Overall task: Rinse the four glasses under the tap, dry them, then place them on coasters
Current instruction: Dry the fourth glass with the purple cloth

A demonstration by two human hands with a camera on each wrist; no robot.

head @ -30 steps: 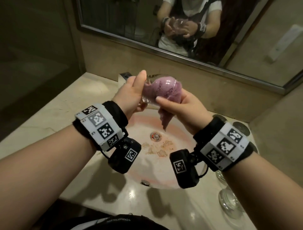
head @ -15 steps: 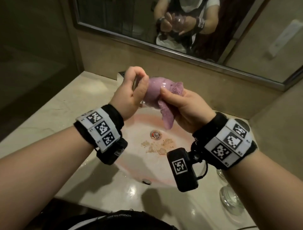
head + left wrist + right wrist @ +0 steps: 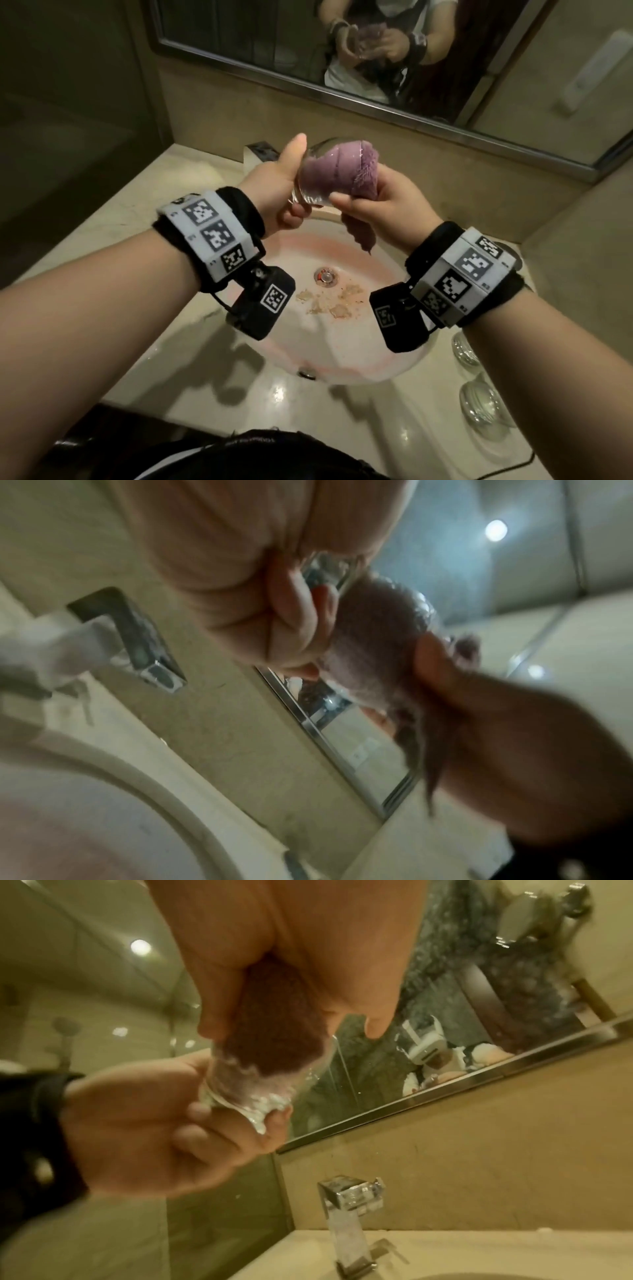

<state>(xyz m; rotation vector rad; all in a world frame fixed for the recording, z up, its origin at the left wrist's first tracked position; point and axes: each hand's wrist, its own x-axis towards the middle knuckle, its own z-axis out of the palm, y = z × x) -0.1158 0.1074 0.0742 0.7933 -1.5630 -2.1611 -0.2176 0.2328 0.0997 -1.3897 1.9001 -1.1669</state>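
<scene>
My left hand (image 3: 286, 186) grips a clear glass (image 3: 310, 195) by its base, tilted on its side above the basin. A purple cloth (image 3: 337, 168) is stuffed into the glass, and my right hand (image 3: 376, 202) grips the cloth at the glass's mouth, a tail of it hanging down. From the right wrist view the glass (image 3: 253, 1093) shows its thick base in my left hand's (image 3: 164, 1139) fingers, the cloth (image 3: 274, 1031) dark inside it. The left wrist view is blurred; the cloth (image 3: 369, 642) and glass sit between both hands. Two more glasses (image 3: 481, 407) (image 3: 464, 351) stand on the counter at right.
The white basin (image 3: 342, 342) has pinkish stains and bits of debris near the drain (image 3: 325, 275). A square chrome tap (image 3: 349, 1213) stands behind it. A mirror (image 3: 445, 85) runs along the wall. A dark round coaster (image 3: 510, 250) lies on the marble counter at right.
The glass has been turned in my left hand while the right hand twists the cloth inside it. Both hands stay above the basin.
</scene>
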